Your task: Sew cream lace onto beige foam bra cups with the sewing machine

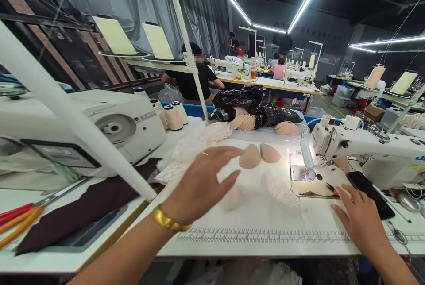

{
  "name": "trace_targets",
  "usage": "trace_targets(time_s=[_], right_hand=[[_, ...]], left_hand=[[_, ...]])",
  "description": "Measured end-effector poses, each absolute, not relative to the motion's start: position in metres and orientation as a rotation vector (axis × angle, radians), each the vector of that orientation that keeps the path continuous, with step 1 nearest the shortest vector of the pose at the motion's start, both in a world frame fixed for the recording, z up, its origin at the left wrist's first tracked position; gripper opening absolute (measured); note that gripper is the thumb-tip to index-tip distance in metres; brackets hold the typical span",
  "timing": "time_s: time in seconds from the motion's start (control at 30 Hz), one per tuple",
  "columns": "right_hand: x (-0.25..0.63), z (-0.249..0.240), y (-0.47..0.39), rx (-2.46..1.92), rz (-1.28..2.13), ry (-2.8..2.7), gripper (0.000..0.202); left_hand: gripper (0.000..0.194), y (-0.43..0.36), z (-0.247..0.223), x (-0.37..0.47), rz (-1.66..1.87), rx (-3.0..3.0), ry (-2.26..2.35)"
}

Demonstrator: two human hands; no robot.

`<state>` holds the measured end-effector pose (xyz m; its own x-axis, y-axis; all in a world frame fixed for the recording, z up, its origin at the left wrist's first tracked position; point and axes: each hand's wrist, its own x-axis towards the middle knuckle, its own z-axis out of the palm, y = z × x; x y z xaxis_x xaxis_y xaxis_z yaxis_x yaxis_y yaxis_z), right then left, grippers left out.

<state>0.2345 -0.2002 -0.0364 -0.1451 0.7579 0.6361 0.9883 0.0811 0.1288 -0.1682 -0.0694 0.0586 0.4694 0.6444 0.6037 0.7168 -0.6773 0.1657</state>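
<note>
My left hand [202,181] is raised over the white table, its thumb and fingers apart and nothing between them. Just past its fingertips lie two beige bra cups [250,156], side by side. Crumpled white lace [181,156] is behind this hand, and a blurred sheer white piece [282,192] lies to its right. At the sewing machine [332,139], my right hand [360,218] rests with fingers stretched out and thumb apart. Dark pointed tips of a small tool, likely thread snips [330,186], show by its index finger; the rest is hidden. A black phone [373,194] lies beside that hand.
A printed ruler [259,235] runs along the table's front edge. Stacked beige cups [244,122] and black plastic bags [262,108] stand at the back. To the left are another machine [122,125], a slanted white pole [83,130], thread cones [173,117] and orange-handled scissors [25,225]. Other people sit beyond.
</note>
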Motion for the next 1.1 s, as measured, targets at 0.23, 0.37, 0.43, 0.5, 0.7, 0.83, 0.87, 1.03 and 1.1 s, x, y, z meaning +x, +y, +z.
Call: trace_targets(time_s=[0.23,0.37,0.43,0.5,0.7,0.83,0.87,1.03,1.1], right_hand=[[0.14,-0.018,-0.183,-1.275,-0.311,-2.119,0.03],[0.112,-0.021,-0.157,-1.218,-0.304,-2.177,0.048],[0.112,-0.023,-0.148,-1.22,-0.146,-2.124,0.043],[0.116,-0.021,-0.145,-1.24,0.121,-1.985,0.027],[0.122,-0.006,-0.157,-1.321,0.644,-1.612,0.026],[0.123,0.002,-0.157,-1.155,0.958,-1.353,0.033],[0.124,0.002,-0.155,-1.116,1.091,-1.278,0.035],[0.14,-0.014,-0.136,-1.202,1.3,-1.068,0.042],[0.149,-0.024,-0.128,-1.234,1.286,-1.065,0.043]], left_hand=[[0.052,-0.069,-0.007,-0.093,-0.648,-3.125,-0.997],[0.021,-0.057,0.004,-0.078,-0.645,-3.327,-1.113],[0.019,-0.056,0.013,-0.077,-0.648,-3.38,-1.116],[0.023,-0.058,0.018,-0.077,-0.665,-3.439,-1.142],[0.047,-0.066,0.019,-0.071,-0.744,-3.561,-1.367],[0.062,-0.058,0.012,-0.071,-0.592,-3.502,-1.59],[0.064,-0.054,0.01,-0.072,-0.569,-3.455,-1.626],[0.04,-0.027,0.003,-0.101,-0.568,-3.208,-1.714],[0.032,-0.017,0.005,-0.116,-0.539,-3.121,-1.717]])
